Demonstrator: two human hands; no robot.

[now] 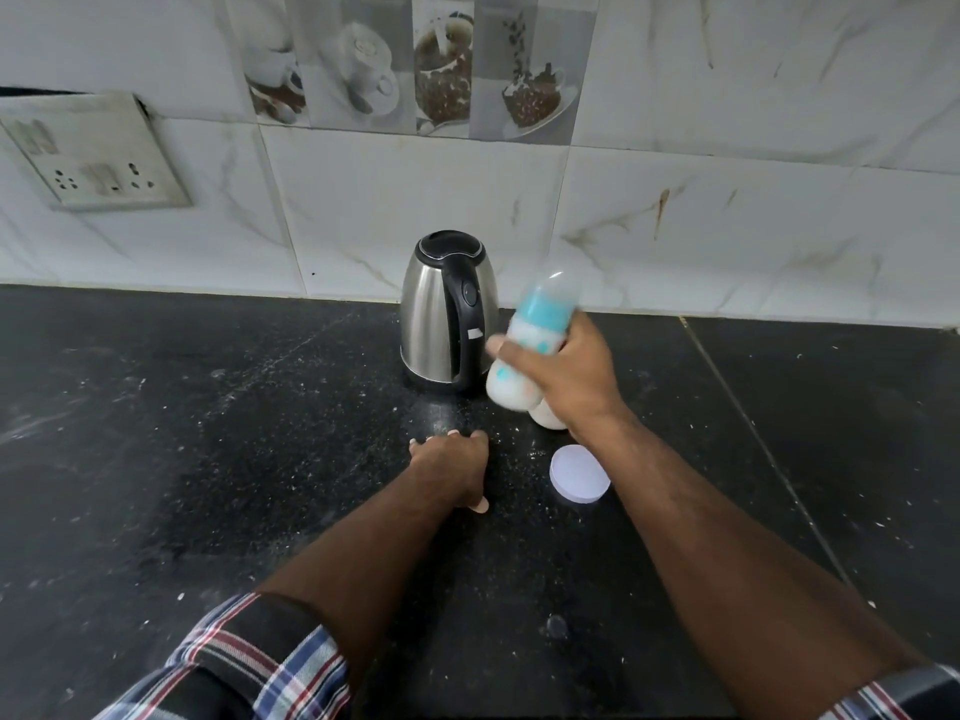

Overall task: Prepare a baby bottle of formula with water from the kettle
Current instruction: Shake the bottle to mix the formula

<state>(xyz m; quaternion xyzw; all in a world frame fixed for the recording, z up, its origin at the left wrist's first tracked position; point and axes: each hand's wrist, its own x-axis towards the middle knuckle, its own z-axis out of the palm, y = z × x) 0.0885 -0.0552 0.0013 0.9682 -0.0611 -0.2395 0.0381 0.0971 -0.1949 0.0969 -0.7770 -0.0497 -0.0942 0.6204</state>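
2 hands are out over the black speckled desk [208,459]. The right hand [566,376] grips a baby bottle [530,345], fingers curled round its middle; the bottle is blurred, tilted with its clear cap up and to the right, a teal band below the cap and white liquid in the body. It is held off the desk, just right of the steel kettle [447,314], which stands at the far edge against the marble-tiled wall [727,200]. Under the right wrist a white container [548,415] shows partly, and its round white lid [579,474] lies flat nearer, beside the forearm. The left hand [452,467] rests on the desk with fingers spread, holding nothing, near the kettle's base. A socket plate [93,153] sits on the wall far left.
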